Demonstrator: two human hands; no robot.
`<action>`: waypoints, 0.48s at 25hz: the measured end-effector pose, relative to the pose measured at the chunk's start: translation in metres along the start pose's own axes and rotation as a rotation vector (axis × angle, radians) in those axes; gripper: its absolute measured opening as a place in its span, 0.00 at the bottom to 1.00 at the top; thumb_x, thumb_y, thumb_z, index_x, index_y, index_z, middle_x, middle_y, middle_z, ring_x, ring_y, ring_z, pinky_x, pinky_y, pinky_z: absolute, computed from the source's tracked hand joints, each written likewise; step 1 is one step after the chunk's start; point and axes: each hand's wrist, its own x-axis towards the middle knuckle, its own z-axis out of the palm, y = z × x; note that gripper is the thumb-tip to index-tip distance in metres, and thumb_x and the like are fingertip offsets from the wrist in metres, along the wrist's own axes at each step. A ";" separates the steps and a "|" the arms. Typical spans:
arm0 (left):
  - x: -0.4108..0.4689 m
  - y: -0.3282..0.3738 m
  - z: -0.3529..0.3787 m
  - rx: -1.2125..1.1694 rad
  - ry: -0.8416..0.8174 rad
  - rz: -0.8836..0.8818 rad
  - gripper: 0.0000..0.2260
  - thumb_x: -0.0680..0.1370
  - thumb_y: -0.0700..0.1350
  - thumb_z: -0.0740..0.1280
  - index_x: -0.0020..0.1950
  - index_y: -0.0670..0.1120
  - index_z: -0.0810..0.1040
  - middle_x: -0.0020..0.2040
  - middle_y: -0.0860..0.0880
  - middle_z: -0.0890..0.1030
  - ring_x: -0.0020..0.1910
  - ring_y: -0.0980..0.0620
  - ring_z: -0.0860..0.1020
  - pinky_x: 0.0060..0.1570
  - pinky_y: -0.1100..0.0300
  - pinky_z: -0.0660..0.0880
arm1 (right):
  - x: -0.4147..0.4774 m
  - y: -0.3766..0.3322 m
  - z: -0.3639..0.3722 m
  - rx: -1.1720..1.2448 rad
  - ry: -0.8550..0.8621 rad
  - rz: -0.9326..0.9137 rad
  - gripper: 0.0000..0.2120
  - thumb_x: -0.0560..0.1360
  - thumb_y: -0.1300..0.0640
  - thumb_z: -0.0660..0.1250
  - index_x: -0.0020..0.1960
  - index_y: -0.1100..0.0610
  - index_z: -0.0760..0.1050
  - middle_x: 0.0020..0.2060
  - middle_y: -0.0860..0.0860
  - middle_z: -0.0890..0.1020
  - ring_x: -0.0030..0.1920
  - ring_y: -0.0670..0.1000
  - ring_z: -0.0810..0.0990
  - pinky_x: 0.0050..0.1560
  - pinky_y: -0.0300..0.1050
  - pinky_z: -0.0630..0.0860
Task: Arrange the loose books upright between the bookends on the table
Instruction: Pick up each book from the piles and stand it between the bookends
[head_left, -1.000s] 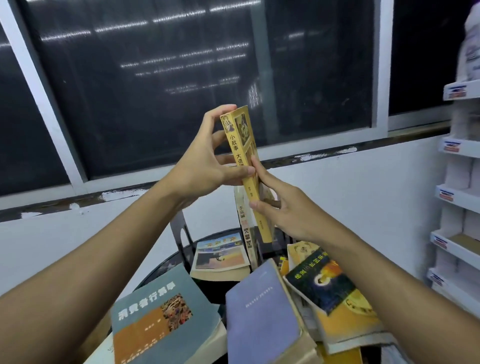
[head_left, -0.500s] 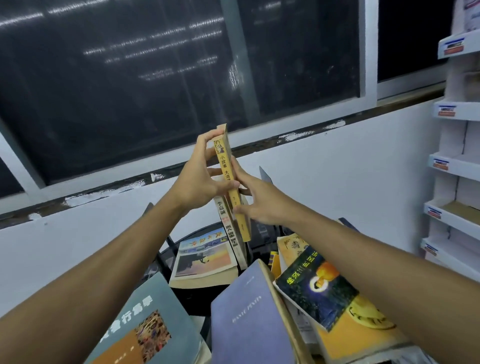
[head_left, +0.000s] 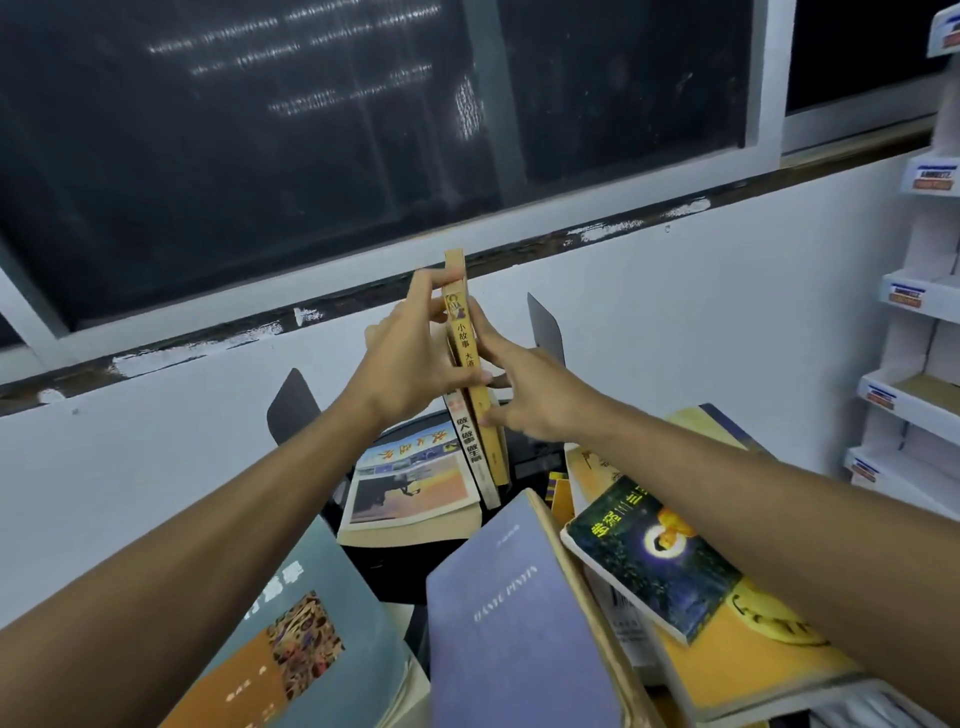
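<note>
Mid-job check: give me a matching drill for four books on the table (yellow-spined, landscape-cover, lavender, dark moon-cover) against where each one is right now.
Things:
1. yellow-spined book
2. landscape-cover book
3. lavender book
4. dark moon-cover book

Places:
A. lying on the orange book at right
B. held upright between left hand and right hand
C. front centre, tilted
D. flat, left of the standing white-spined book

Pairs: 1-B, 2-D, 3-C, 4-A
</note>
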 end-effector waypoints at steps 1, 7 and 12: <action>-0.004 -0.005 0.003 0.022 -0.007 -0.021 0.40 0.67 0.50 0.82 0.71 0.56 0.61 0.53 0.63 0.79 0.61 0.60 0.74 0.62 0.49 0.67 | 0.000 0.001 0.002 -0.010 -0.009 -0.003 0.59 0.76 0.67 0.74 0.80 0.34 0.32 0.74 0.49 0.74 0.68 0.56 0.78 0.52 0.42 0.82; -0.013 -0.020 0.005 0.155 -0.010 -0.069 0.37 0.68 0.56 0.79 0.70 0.58 0.61 0.65 0.55 0.78 0.71 0.51 0.69 0.56 0.53 0.54 | -0.002 0.004 0.008 -0.011 -0.047 0.011 0.56 0.77 0.68 0.71 0.81 0.35 0.35 0.73 0.52 0.75 0.64 0.59 0.81 0.55 0.49 0.84; -0.004 -0.019 0.001 0.240 -0.011 -0.073 0.37 0.69 0.57 0.79 0.72 0.59 0.63 0.72 0.54 0.73 0.74 0.49 0.66 0.59 0.51 0.55 | -0.007 0.002 0.006 -0.035 -0.093 0.089 0.54 0.78 0.66 0.71 0.82 0.38 0.35 0.75 0.52 0.72 0.71 0.58 0.75 0.62 0.51 0.79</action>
